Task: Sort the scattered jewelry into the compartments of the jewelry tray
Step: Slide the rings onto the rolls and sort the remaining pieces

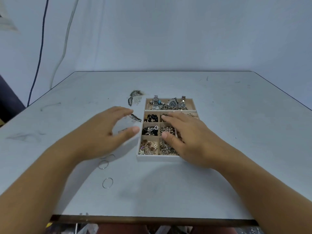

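Observation:
The white jewelry tray (158, 157) with tan compartments sits mid-table, holding watches, chains and beads. My right hand (187, 135) lies spread above its right-hand compartments, fingers straight, holding nothing that I can see. My left hand (108, 130) hovers just left of the tray, fingers relaxed and spread, empty. Loose on the table lie two thin silver hoops (107, 182) (103, 164), with a third partly under my left wrist, a dark patterned piece (136, 117) past my left fingertips, and more dark pieces (134, 95) with a small silver item (138, 101) further back.
The pale table (236, 132) carries scuff marks. Its front edge runs along the bottom of the view, the back edge meets a light wall. Two cables (40, 53) hang at the left.

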Demonstrator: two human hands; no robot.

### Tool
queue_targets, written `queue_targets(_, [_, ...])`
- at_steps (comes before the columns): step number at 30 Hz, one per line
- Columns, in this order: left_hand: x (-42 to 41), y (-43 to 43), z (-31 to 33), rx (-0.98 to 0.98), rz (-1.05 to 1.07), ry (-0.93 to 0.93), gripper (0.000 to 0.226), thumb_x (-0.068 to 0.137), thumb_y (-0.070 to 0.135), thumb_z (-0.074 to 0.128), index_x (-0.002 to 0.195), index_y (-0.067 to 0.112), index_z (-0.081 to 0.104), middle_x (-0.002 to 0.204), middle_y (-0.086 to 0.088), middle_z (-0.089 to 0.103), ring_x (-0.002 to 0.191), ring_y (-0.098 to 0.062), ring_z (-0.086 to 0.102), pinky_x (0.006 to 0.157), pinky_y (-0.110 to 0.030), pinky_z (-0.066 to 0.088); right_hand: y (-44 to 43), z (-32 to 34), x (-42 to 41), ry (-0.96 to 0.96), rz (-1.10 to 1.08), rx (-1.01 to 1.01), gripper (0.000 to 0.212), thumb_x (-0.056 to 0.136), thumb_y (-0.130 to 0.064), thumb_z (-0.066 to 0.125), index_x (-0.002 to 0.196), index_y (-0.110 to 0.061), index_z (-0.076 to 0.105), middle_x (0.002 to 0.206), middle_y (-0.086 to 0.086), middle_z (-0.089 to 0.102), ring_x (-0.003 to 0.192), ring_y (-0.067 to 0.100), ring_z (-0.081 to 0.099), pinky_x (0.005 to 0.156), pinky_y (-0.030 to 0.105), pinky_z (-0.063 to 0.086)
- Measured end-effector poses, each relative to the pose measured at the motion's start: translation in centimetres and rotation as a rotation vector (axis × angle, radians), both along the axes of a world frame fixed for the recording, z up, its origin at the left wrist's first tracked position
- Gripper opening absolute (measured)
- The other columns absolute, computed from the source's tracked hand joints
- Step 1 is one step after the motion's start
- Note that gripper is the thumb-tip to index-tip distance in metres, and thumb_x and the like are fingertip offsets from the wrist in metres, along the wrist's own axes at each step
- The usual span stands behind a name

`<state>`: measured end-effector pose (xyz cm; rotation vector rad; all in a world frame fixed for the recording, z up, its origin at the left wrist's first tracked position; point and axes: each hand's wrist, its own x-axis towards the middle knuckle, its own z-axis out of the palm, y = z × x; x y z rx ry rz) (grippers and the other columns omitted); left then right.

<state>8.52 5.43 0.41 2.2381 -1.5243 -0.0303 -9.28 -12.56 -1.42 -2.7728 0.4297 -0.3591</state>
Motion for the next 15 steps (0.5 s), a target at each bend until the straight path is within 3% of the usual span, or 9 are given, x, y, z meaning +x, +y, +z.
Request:
queue_targets(2, [1.3,0.5,0.1,-0.004,0.043,-0.045,0.059,0.083,0.067,0.039,0.133,0.036,0.048,0.133,0.023,0.047,0.103,-0.007,0.056,0.08,-0.016,0.042,0.0,0.0,0.0,0.052,-0.003,-0.021,0.056,0.094,-0.056,0.032,0.144,-0.031,0.033,0.153,-0.009,0.03,0.143,0.011,0.018,0.117,0.038,0.015])
queue_targets(3, [1.8,0.7,0.1,-0.003,0.056,-0.062,0.047,0.088,0.056,0.045,0.129,0.035,0.052,0.129,0.022,0.05,0.101,-0.005,0.055,0.078,-0.013,0.038,0.0,0.0,-0.1,0.062,-0.003,-0.033,0.054,0.095,-0.054,0.035,0.144,-0.032,0.033,0.153,-0.009,0.03,0.143,0.011,0.017,0.118,0.037,0.013])
queue_targets(6, [2.8,1.0,-0.4,0.03,0.069,-0.06,0.028,0.09,0.034,0.056,0.117,0.035,0.061,0.12,0.022,0.055,0.109,-0.004,0.054,0.087,-0.017,0.035,0.0,-0.1,-0.2,0.055,0.003,-0.038,0.052,0.094,-0.052,0.04,0.143,-0.034,0.035,0.152,-0.011,0.032,0.143,0.01,0.016,0.118,0.036,0.012])
queue_targets(9, [3.2,1.9,-0.6,0.079,0.082,0.051,0.02,0.08,0.051,0.062,0.099,0.044,0.065,0.111,0.028,0.06,0.105,0.0,0.057,0.089,-0.022,0.042,0.0,-0.3,-0.1,0.04,0.008,-0.014,0.054,0.09,-0.056,0.038,0.14,-0.036,0.039,0.15,-0.013,0.033,0.143,0.008,0.016,0.118,0.035,0.013])
queue_targets(11, [3.3,2.7,-0.4,0.1,0.079,0.129,0.032,0.069,0.068,0.062,0.093,0.047,0.067,0.105,0.028,0.062,0.099,0.003,0.059,0.088,-0.027,0.047,0.0,-0.3,-0.2,0.029,0.009,-0.014,0.056,0.087,-0.057,0.036,0.139,-0.037,0.041,0.15,-0.013,0.034,0.143,0.008,0.018,0.118,0.035,0.014])
queue_targets(15, [3.0,4.2,-0.1,0.147,0.061,0.174,0.038,0.059,0.07,0.07,0.089,0.048,0.065,0.097,0.024,0.062,0.096,0.004,0.054,0.073,-0.02,0.043,0.0,-0.3,-0.2,0.009,0.016,-0.02,0.055,0.087,-0.056,0.038,0.137,-0.035,0.045,0.148,-0.011,0.038,0.141,0.01,0.023,0.117,0.034,0.016])
